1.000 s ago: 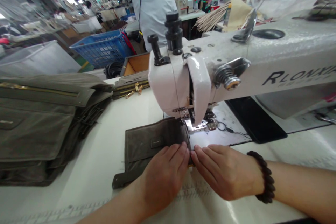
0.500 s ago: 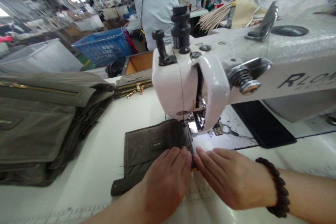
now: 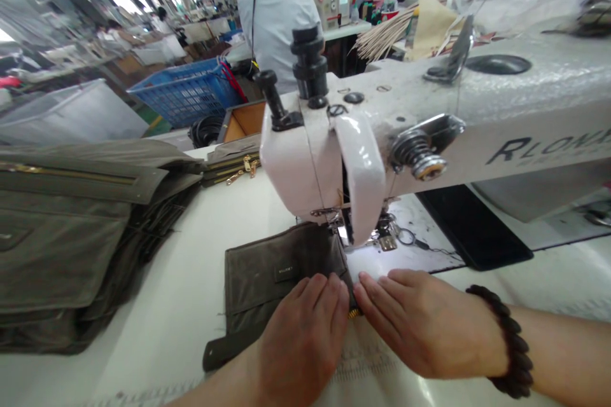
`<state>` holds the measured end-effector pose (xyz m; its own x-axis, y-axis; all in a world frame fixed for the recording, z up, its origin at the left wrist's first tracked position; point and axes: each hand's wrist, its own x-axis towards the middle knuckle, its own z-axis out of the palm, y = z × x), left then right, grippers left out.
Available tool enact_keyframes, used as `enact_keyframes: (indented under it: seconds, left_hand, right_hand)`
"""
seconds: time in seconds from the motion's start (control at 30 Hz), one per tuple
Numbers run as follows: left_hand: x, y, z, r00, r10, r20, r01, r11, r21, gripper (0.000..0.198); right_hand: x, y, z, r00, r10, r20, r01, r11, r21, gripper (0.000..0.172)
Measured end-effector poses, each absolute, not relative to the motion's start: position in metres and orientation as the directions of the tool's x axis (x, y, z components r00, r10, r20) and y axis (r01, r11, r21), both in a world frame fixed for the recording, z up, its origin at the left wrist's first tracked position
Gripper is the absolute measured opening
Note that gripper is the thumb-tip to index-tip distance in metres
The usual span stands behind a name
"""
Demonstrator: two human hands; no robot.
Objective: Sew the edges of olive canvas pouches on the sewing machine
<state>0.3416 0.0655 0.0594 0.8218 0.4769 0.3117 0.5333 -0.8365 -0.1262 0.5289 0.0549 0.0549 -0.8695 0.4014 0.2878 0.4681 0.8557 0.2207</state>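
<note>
A dark olive fabric pouch (image 3: 258, 267) with a small label patch lies on the table. Its far right corner is under the needle area of a white sewing machine (image 3: 305, 172). My left hand (image 3: 305, 331) is closed on its near right part, the fingers bent and pressed together; the thumb is hidden. My right hand (image 3: 429, 324), a dark bead bracelet at its wrist, rests against the right edge, fingers stretched out and close together. Between the hands, a short bit of gold zipper (image 3: 353, 314) shows. A rolled dark strip (image 3: 229, 350) sticks out at the pouch's near left.
A stack of olive bag pieces (image 3: 71, 248) lies at the left. Behind the machine head are zippered pieces (image 3: 233, 162) with gold pulls. A black phone-like slab (image 3: 472, 229) lies under the machine arm. Further back are a blue crate (image 3: 186, 92) and a seated person (image 3: 279, 19).
The machine appears slightly further left and lower, as the view has shifted. Both hands keep nearly the same place on the pouch, which has barely moved.
</note>
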Motion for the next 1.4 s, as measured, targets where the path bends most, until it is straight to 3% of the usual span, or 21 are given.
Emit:
enact_keyframes:
  seconds: [0.2, 0.4, 0.67, 0.97, 1.1, 1.4]
  left_hand:
    - [0.341, 0.063, 0.051, 0.801, 0.509, 0.317, 0.552, -0.832, -0.06, 0.035]
    - [0.337, 0.067, 0.047, 0.841, 0.505, 0.191, 0.521, -0.852, -0.041, 0.031]
    - [0.335, 0.084, 0.037, 0.848, 0.503, 0.167, 0.518, -0.853, -0.058, 0.034]
    - [0.341, 0.107, 0.031, 0.815, 0.552, 0.175, 0.566, -0.824, -0.037, 0.031]
    - [0.343, 0.116, 0.038, 0.829, 0.549, 0.105, 0.546, -0.836, 0.053, 0.02]
    - [0.346, 0.125, 0.049, 0.781, 0.608, 0.141, 0.567, -0.786, 0.246, 0.019]
  right_hand:
    - [0.525, 0.053, 0.06, -0.814, 0.518, 0.262, 0.552, 0.831, 0.072, 0.021]
    - [0.523, 0.055, 0.054, -0.778, 0.569, 0.267, 0.585, 0.811, -0.025, 0.018]
    - [0.52, 0.073, 0.053, -0.732, 0.592, 0.339, 0.622, 0.783, -0.025, 0.036]
    - [0.52, 0.086, 0.051, -0.694, 0.55, 0.464, 0.687, 0.699, 0.199, 0.042]
    - [0.519, 0.089, 0.054, -0.635, 0.579, 0.511, 0.732, 0.662, 0.161, 0.04]
    - [0.523, 0.091, 0.042, -0.51, 0.696, 0.506, 0.834, 0.544, 0.091, 0.026]
